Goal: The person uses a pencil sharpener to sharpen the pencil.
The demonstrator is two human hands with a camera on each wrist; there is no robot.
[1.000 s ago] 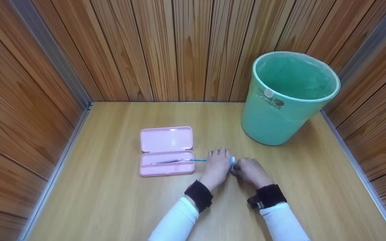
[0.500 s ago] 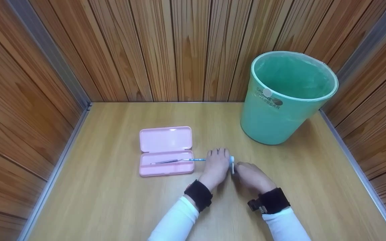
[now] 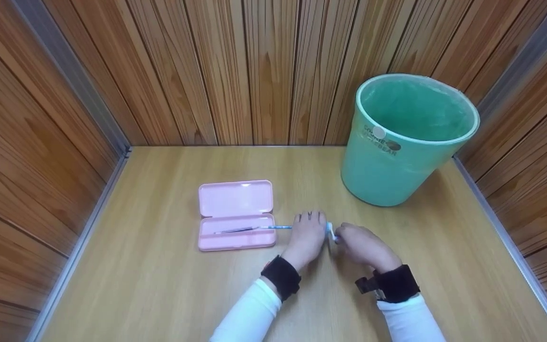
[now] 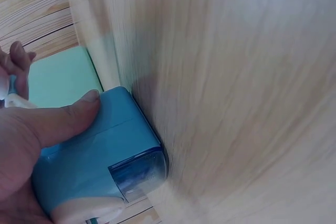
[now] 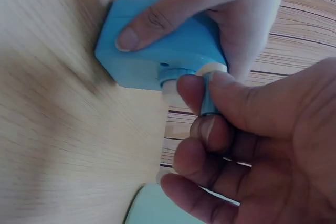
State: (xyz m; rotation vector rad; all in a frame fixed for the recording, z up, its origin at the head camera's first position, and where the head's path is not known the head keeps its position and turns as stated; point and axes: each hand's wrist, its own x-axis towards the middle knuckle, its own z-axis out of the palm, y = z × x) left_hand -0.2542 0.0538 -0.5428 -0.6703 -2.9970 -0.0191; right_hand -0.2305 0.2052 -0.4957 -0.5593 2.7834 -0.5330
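A blue crank pencil sharpener (image 4: 105,124) stands on the table, gripped over its top by my left hand (image 3: 307,237); the thumb lies flat along its side. My right hand (image 3: 361,244) pinches the small blue knob (image 5: 209,98) of the white crank between thumb and index finger, other fingers curled below it. From the sharpener's left side a blue patterned pencil (image 3: 280,227) sticks out toward the pink pencil case (image 3: 236,244); its other end is hidden under my left hand. The sharpener's clear shavings window (image 4: 139,174) shows in the left wrist view.
The pencil case lies with its lid (image 3: 235,198) folded back, and a slim dark-and-silver item (image 3: 238,230) rests inside. A green lined bin (image 3: 387,171) stands at the back right. Wood-panelled walls (image 3: 268,71) enclose the table.
My right hand has moved round with the crank, swinging out and slightly right, and the crank's angle has changed. The left hand, pencil and case stay in place.
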